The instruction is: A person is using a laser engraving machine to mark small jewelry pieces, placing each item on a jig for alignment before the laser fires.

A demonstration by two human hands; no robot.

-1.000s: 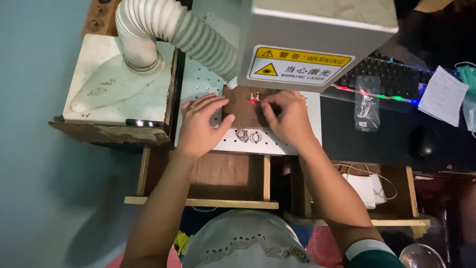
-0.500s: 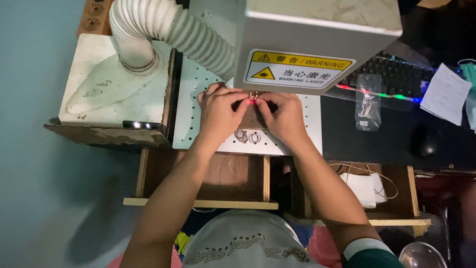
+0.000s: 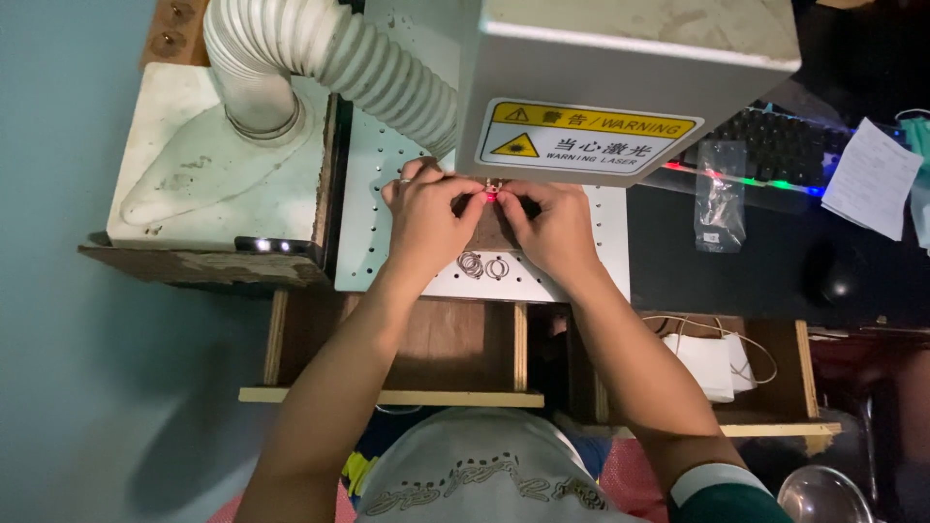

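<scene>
Left hand: the left hand (image 3: pixel 426 218) sits on the perforated plate (image 3: pixel 373 213), just under the front edge of the machine head (image 3: pixel 630 58); its fingers are curled in, tips pinched on a small piece (image 3: pixel 491 195) lit by a red glow.
Right hand: the right hand (image 3: pixel 554 225) is just beside the left, fingertips meeting it at the same small piece, closed in a narrow pinch on it.
Small piece: held between both hands directly beneath the machine head; too small to tell its shape.
Rings: two metal rings (image 3: pixel 482 265) lie side by side on the plate, below the hands and nearer the person than the machine head.
Hose: a ribbed white hose (image 3: pixel 339 58) runs from the left into the side of the machine head.
White hood: a pale hood (image 3: pixel 208 184) lies left of the plate, under the hose.
Keyboard: a dark keyboard (image 3: pixel 785 145) with coloured lights lies on the counter (image 3: pixel 736 281) right of the machine head.
Clear bag: a small clear bag (image 3: pixel 718 199) lies in front of the keyboard.
Paper: a white sheet (image 3: pixel 872 179) lies right of the keyboard.
</scene>
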